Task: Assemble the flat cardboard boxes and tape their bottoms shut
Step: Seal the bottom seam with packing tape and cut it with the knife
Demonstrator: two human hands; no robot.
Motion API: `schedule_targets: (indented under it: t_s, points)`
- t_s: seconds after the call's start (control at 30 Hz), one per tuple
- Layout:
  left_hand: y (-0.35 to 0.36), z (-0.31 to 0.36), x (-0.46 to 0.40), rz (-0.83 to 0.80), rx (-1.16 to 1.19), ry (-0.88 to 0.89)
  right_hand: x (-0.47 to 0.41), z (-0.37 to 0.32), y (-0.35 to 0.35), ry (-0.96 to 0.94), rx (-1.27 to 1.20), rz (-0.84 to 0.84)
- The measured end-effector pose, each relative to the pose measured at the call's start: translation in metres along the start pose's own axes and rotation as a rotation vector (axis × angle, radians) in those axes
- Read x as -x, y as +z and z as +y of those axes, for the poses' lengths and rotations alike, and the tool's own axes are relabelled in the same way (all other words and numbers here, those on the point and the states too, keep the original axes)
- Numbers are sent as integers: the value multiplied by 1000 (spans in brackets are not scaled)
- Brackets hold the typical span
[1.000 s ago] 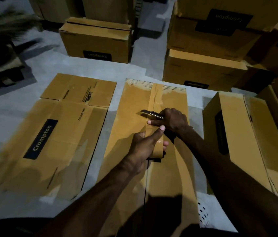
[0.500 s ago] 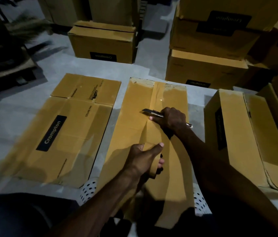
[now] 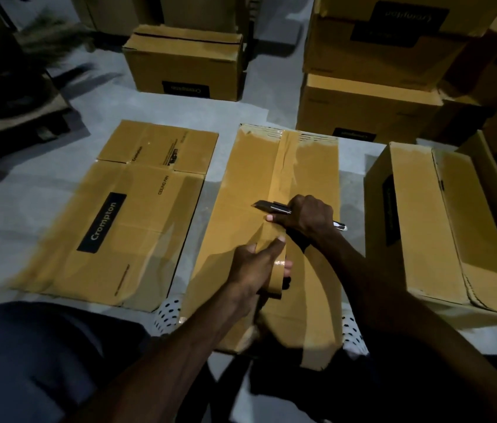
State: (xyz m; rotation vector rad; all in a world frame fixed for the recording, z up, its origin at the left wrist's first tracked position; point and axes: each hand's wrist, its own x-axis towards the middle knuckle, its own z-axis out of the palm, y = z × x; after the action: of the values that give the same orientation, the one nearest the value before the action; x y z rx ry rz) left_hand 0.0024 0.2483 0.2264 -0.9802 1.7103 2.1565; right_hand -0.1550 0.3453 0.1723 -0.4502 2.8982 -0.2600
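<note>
Left hand [image 3: 253,270] grasps the tape roll [image 3: 276,277] over the near half of the box [image 3: 238,190]; right hand [image 3: 309,216] grips a knife [image 3: 271,207] at the taped seam; flat box [image 3: 112,215] lies left

Single head view, angled forward and down, close over hands [image 3: 271,248]

The light is dim. A grey concrete floor [image 3: 21,203] spreads out, with dark shadows across its left part. A dark wooden pallet [image 3: 18,117] sits at the far left, blurred
</note>
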Motion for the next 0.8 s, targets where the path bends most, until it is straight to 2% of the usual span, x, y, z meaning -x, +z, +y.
schedule_targets:
  t_s: [0.13, 0.27, 0.37, 0.43, 0.53, 0.8]
  points:
    - [-6, -24, 27, 32, 49, -90, 7, -5, 0, 45, 9, 6]
    - [-12, -36, 43, 44, 71, -83, 18, -12, -2, 68, -20, -19]
    - [-13, -35, 44, 12, 52, -67, 37, -19, 2, -36, 97, 74]
    - [-12, -35, 40, 22, 36, -57, 53, -25, 3, -89, 114, 38]
    - [-14, -38, 38, 15, 15, -37, 74, -22, 12, -66, 74, -23]
    - [-14, -49, 58, 67, -44, -45, 82, -20, 23, 7, -4, 8]
